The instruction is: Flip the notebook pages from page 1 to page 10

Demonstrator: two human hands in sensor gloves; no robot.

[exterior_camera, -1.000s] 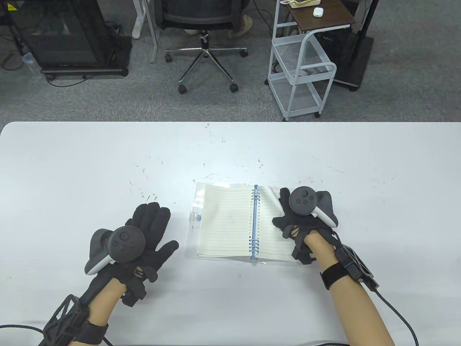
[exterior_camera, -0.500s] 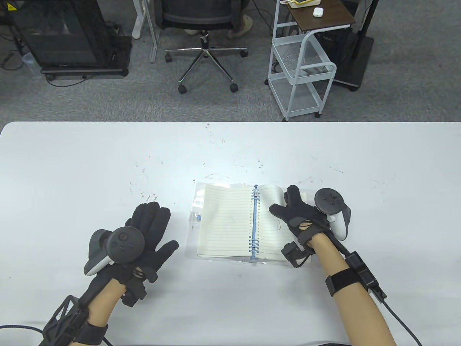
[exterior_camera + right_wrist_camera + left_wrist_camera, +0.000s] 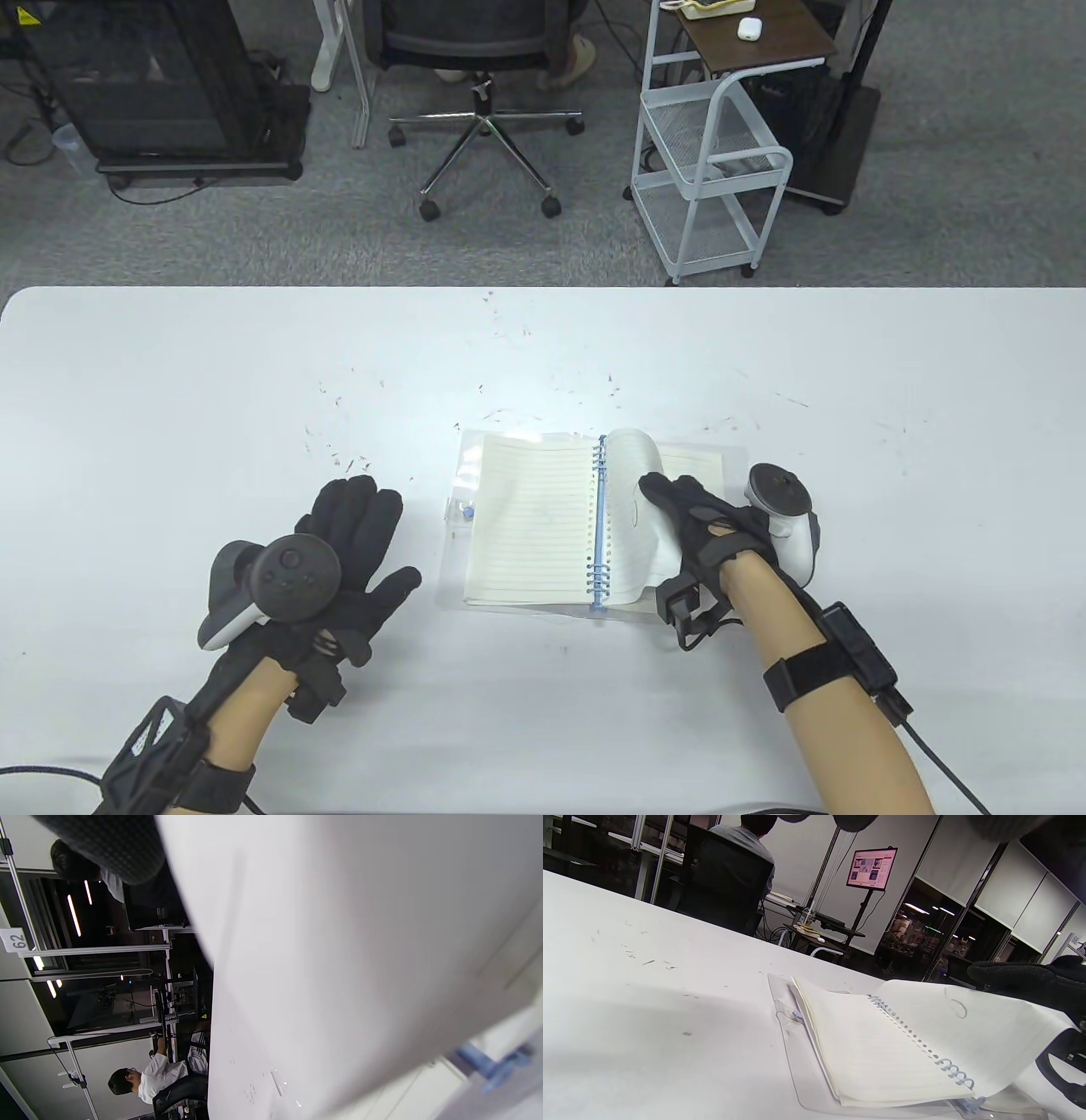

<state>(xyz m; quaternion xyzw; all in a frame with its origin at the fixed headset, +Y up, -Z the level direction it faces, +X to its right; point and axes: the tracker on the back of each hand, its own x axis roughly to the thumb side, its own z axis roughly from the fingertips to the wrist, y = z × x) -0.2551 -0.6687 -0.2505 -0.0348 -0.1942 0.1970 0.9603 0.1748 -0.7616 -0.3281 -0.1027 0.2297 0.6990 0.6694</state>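
A blue-spiral notebook (image 3: 526,522) lies open on the white table (image 3: 170,407), inside a clear cover. My right hand (image 3: 679,509) grips the right-hand page (image 3: 632,526) and holds it lifted and curled toward the spiral; the thumb lies on top of it. In the left wrist view the lifted page (image 3: 971,1027) stands above the spiral with the right thumb (image 3: 1009,978) on it. The page (image 3: 360,942) fills the right wrist view. My left hand (image 3: 356,543) rests flat on the table left of the notebook, fingers spread, holding nothing.
Small dark specks (image 3: 339,458) are scattered on the table beyond the notebook. Beyond the far table edge stand an office chair (image 3: 484,85), a white wire cart (image 3: 713,153) and a dark cabinet (image 3: 153,85).
My right hand rolled palm-up, slid under the right page edge and lifted the page, curling it toward the spiral. The left hand stayed still.
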